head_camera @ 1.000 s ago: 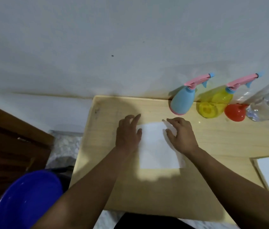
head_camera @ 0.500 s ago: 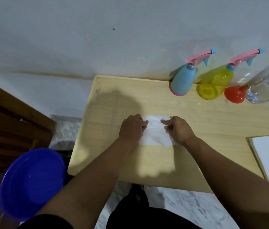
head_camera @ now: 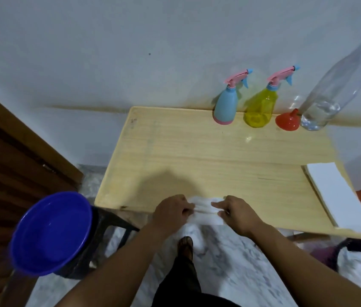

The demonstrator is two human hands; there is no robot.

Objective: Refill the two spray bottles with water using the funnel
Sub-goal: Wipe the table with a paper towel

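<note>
at the table's [head_camera: 175, 151] near edge both hands (left hand [head_camera: 171, 210], right hand [head_camera: 233, 211]) pinch a crumpled tissue [head_camera: 205, 210]; overhanging, it could slip floorward.

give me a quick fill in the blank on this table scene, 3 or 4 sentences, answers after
1. Both the left hand and the right hand grip a crumpled white ____.
2. The orange funnel stands between the clear water bottle and the ____ spray bottle.
3. The blue spray bottle has a ____ trigger head.
4. The basin left of the table is ____.

Missing words: tissue; yellow; pink; blue
</note>
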